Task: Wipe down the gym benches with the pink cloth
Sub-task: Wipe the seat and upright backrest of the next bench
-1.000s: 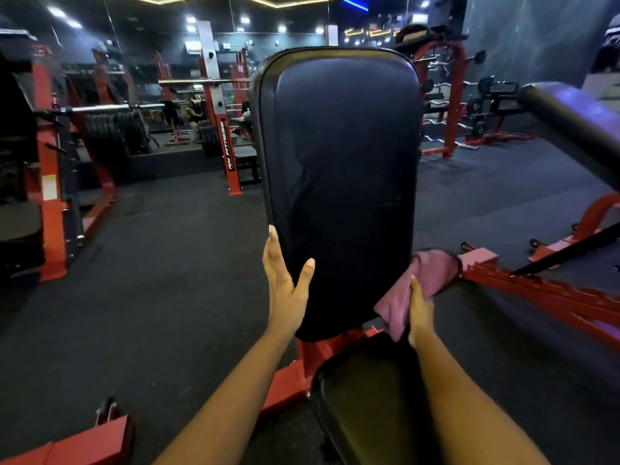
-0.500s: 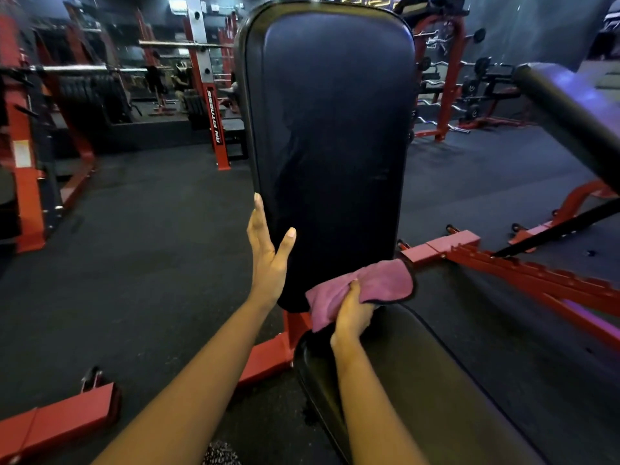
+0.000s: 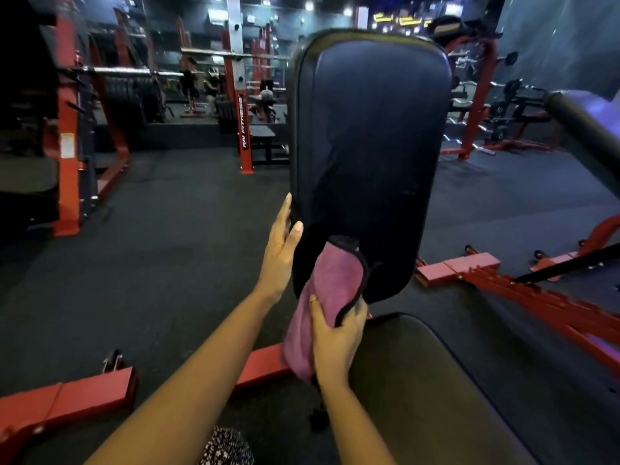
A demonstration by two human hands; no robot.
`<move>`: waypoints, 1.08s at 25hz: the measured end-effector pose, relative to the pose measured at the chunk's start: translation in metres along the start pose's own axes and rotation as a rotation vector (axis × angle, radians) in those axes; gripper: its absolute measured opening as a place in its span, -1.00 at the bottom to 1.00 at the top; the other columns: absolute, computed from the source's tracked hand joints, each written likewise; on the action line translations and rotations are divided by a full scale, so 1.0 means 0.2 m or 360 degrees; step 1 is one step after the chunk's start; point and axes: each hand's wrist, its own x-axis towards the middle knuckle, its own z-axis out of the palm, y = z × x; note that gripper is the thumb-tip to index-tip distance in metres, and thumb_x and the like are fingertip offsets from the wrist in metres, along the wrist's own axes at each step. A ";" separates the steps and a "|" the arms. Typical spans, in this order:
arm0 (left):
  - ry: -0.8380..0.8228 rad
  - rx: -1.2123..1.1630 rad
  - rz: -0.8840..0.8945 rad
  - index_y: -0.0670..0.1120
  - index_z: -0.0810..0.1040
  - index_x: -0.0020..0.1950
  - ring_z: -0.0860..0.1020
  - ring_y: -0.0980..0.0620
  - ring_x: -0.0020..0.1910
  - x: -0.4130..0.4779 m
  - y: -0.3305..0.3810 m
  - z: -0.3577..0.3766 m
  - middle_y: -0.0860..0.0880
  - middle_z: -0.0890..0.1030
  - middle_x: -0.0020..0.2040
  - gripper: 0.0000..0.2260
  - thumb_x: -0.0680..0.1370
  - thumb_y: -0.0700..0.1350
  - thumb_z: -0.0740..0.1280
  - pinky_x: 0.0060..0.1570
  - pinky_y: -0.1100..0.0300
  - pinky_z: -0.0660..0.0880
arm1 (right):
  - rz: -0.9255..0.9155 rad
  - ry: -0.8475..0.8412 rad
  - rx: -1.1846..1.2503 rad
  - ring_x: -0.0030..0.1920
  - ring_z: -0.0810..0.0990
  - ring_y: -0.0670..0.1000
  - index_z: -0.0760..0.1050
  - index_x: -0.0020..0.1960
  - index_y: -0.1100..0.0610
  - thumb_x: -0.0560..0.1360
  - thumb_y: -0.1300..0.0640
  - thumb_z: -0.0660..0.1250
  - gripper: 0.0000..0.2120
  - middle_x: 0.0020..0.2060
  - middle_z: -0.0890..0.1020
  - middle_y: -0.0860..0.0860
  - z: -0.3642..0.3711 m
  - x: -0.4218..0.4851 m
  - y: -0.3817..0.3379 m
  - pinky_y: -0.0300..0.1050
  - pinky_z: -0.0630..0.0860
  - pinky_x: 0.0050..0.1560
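The right hand (image 3: 337, 333) has its fingers curled tight around the pink cloth (image 3: 322, 290), pressing it against the lower left corner of the upright black backrest (image 3: 369, 146). The left hand (image 3: 280, 253) lies flat on the backrest's left edge, fingers straight and together, thumb apart.

backrest (image 3: 365, 139) upright, ahead of grip | cloth (image 3: 322, 290) in right hand (image 3: 337, 337), pressed on backrest's lower left corner | left hand (image 3: 280, 253) just left of grip, flat on backrest's left edge | seat pad (image 3: 436, 380) right of and below grip | frame rail (image 3: 536, 297) far right
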 end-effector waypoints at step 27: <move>0.0052 0.0264 -0.0316 -0.03 0.36 0.40 0.42 0.08 0.29 0.21 0.15 -0.23 0.02 0.47 0.30 -0.59 0.57 0.04 0.22 0.21 0.24 0.29 | -0.2039 -0.0621 -0.1956 0.15 0.33 0.20 0.62 -0.01 -0.15 0.01 -0.24 0.53 -0.45 0.25 0.54 -0.04 0.04 0.39 0.03 0.09 0.52 -0.15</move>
